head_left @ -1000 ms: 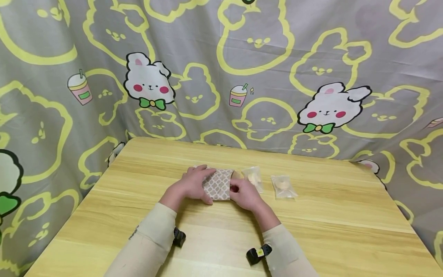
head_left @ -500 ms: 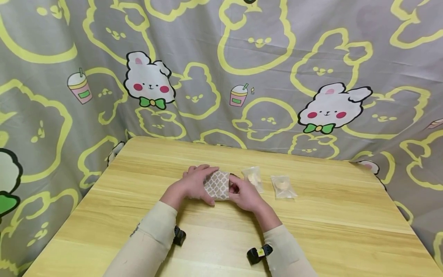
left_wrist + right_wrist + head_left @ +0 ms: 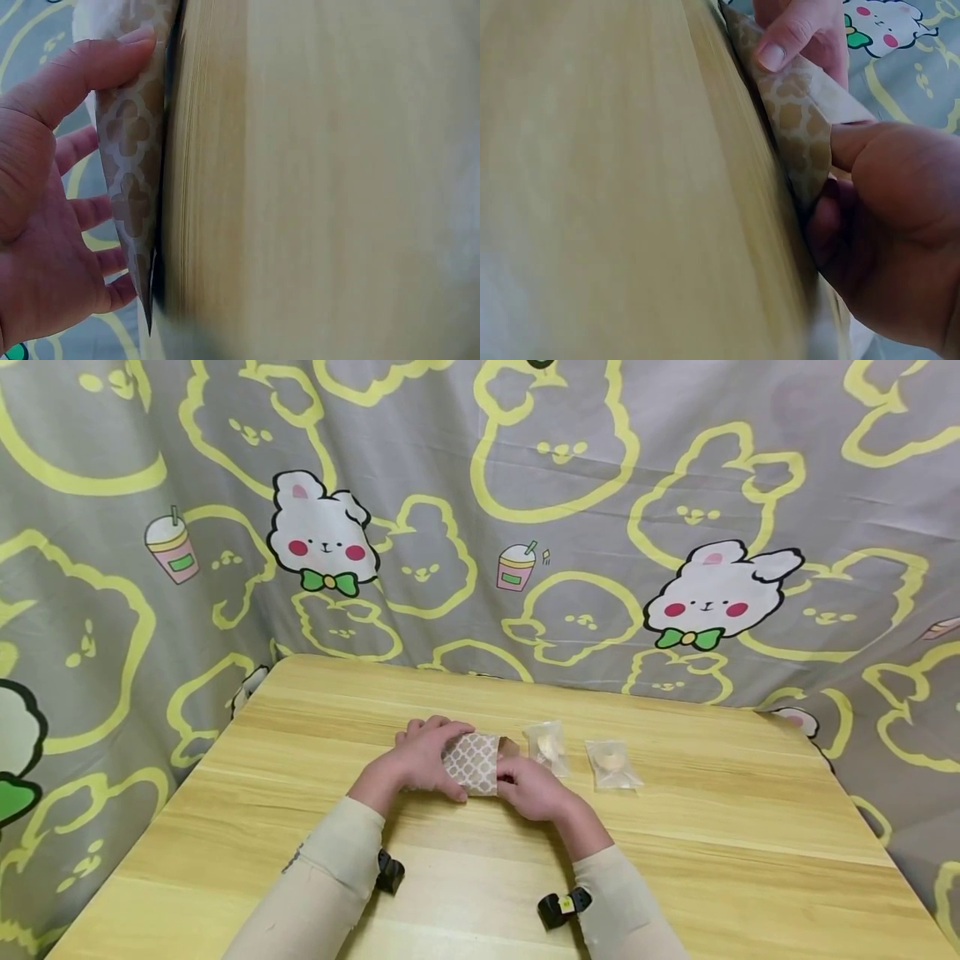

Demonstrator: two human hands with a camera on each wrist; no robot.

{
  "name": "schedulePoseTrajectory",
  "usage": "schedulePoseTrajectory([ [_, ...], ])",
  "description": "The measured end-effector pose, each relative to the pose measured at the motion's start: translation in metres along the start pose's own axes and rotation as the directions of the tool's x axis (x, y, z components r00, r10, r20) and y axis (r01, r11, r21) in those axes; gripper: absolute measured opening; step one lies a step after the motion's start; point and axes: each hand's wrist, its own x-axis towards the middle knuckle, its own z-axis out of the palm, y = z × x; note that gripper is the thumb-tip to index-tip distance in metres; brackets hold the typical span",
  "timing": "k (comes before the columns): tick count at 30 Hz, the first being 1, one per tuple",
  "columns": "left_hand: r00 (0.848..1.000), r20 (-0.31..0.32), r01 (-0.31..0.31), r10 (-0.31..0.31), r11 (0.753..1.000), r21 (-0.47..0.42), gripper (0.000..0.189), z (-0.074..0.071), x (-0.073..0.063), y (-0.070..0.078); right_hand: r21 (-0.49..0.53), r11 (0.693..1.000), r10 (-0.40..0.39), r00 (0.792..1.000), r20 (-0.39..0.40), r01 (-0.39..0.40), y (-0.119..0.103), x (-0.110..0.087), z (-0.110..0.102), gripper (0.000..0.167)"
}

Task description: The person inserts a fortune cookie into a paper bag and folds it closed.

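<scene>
A tan paper bag (image 3: 472, 763) with a white lattice pattern lies on its side in the head view, its mouth facing right. My left hand (image 3: 429, 758) holds its closed end, the thumb on the near side and the fingers spread over the far side. In the left wrist view the bag (image 3: 133, 157) passes between thumb and fingers. My right hand (image 3: 534, 787) is at the mouth with its fingertips inside. The right wrist view shows the right thumb (image 3: 849, 144) entering the bag; whether those fingers hold something inside I cannot tell.
Two small clear packets, each with a pale round piece inside, lie right of the bag: one packet (image 3: 549, 747) just behind the right hand, another packet (image 3: 612, 766) farther right. The wooden table (image 3: 712, 860) ends at a patterned grey curtain (image 3: 450, 527).
The right hand's fingers have gone slightly deeper into the bag, and the hand has tipped over. The bag's mouth gapes wider at its far edge. The left hand and packets stay nearly in place.
</scene>
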Motion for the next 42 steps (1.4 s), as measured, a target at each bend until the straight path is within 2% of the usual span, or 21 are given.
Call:
schedulePoseTrajectory([
  [3, 1.000, 0.000, -0.008, 0.008, 1.000, 0.003, 0.101, 0.000, 0.000, 0.000, 0.026, 1.000, 0.007, 0.999, 0.050, -0.008, -0.001, 0.000, -0.002, 0.018],
  [7, 1.000, -0.009, -0.018, 0.018, 1.000, 0.004, 0.097, -0.001, 0.000, 0.000, 0.034, 0.999, 0.005, 0.998, 0.069, -0.007, -0.001, -0.001, -0.004, 0.020],
  [10, 1.000, -0.019, -0.020, 0.020, 1.000, 0.000, 0.094, -0.001, -0.001, 0.000, 0.049, 0.999, 0.011, 0.999, 0.050, -0.013, -0.001, -0.001, -0.004, 0.021],
  [17, 0.999, -0.029, -0.027, 0.026, 0.999, -0.019, 0.091, -0.002, -0.003, 0.000, 0.088, 0.992, 0.087, 0.996, -0.015, -0.085, 0.001, -0.005, -0.006, 0.013],
  [24, 0.999, -0.045, -0.019, 0.018, 0.999, -0.032, 0.089, -0.001, -0.005, -0.003, 0.051, 0.986, 0.163, 0.986, -0.034, -0.161, -0.003, -0.009, -0.008, 0.041],
  [30, 0.999, -0.052, -0.012, 0.010, 0.999, -0.039, 0.091, -0.001, -0.005, -0.004, 0.085, 0.980, 0.184, 0.982, -0.048, -0.179, -0.008, -0.016, -0.015, 0.051],
  [36, 0.999, -0.050, -0.010, 0.008, 0.999, -0.051, 0.091, 0.000, -0.004, -0.005, 0.075, 0.984, 0.167, 0.982, -0.089, -0.160, -0.011, -0.026, -0.037, 0.068],
  [42, 0.999, -0.041, -0.011, 0.008, 0.998, -0.061, 0.092, -0.001, -0.006, -0.002, 0.039, 0.974, 0.225, 0.968, -0.108, -0.222, -0.005, -0.030, -0.065, 0.084],
])
